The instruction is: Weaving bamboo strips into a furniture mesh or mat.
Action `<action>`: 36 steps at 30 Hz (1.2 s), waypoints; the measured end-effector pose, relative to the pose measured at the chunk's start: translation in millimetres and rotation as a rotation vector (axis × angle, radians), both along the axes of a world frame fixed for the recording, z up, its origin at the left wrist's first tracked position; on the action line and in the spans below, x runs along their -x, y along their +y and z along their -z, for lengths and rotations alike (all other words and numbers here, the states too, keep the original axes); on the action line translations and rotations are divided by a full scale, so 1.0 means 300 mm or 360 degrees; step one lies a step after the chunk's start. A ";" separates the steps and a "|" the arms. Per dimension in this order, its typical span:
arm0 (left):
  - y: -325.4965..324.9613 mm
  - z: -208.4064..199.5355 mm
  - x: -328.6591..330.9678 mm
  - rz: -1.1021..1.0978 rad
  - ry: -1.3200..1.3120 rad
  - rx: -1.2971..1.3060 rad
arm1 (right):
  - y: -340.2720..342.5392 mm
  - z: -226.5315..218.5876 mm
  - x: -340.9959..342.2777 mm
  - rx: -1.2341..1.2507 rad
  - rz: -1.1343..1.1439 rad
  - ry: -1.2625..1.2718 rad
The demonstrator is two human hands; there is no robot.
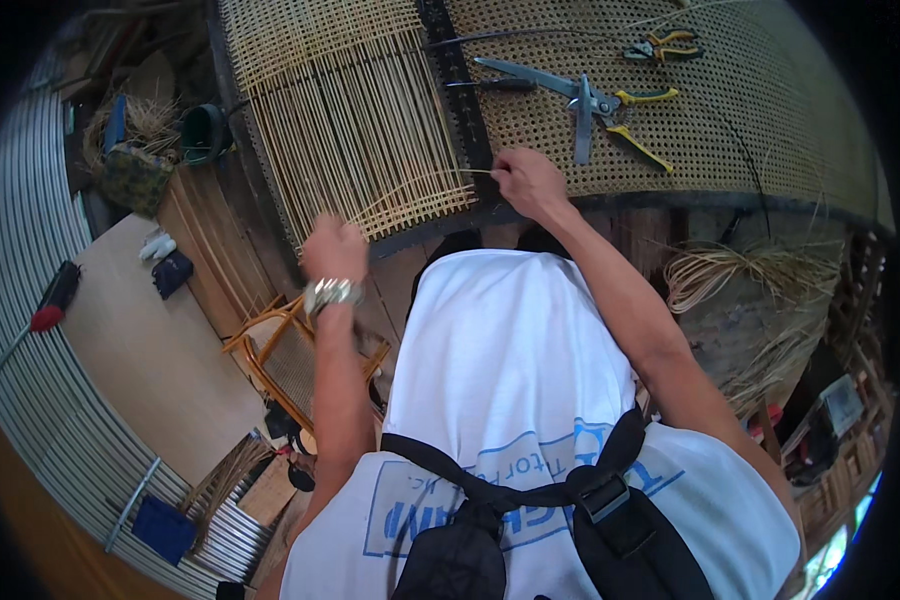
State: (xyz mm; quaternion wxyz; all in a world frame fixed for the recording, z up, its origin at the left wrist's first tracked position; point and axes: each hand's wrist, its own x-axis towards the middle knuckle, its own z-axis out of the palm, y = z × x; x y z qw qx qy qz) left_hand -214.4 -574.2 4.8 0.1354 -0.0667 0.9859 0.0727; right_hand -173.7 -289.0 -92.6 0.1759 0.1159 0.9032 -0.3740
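My right hand [526,182] pinches a thin pale cane strand [478,172] at the near edge of a dark frame rail [460,90] that runs across a woven cane panel [350,110]. My left hand [334,250], with a metal watch at the wrist, is closed below the panel's lower edge, next to the loose ends of the parallel cane strips. Whether a strand runs through its fingers is hard to tell. The left part of the panel is open parallel strips; the right part [770,110] is finished fine mesh weave.
Yellow-handled shears [590,100], small yellow-handled pliers [662,46] and a dark-handled awl [500,85] lie on the mesh. A bundle of loose cane [730,265] hangs at right. A small cane-seat chair frame [280,350], a plywood board [150,340], a red-handled screwdriver [50,305] and a green cup [202,132] are at left.
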 end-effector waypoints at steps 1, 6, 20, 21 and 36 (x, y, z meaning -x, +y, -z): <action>-0.088 -0.050 -0.023 -0.0147 0.0050 0.0076 | 0.011 -0.007 -0.044 -0.0005 0.0087 -0.0028; -0.636 -0.128 -0.064 -0.0351 0.0477 0.0211 | 0.052 -0.011 -0.134 -0.0037 0.0250 -0.0032; -0.611 -0.042 -0.052 -0.0168 -0.0091 -0.0783 | 0.238 -0.127 -0.306 0.0313 0.0268 -0.0283; -0.610 -0.044 -0.060 -0.0183 -0.0081 -0.0777 | 0.263 -0.193 -0.336 0.0297 0.0412 -0.0366; -0.740 0.027 0.043 -0.0238 0.0495 -0.0692 | 0.467 -0.234 -0.553 -0.1245 0.0546 0.0060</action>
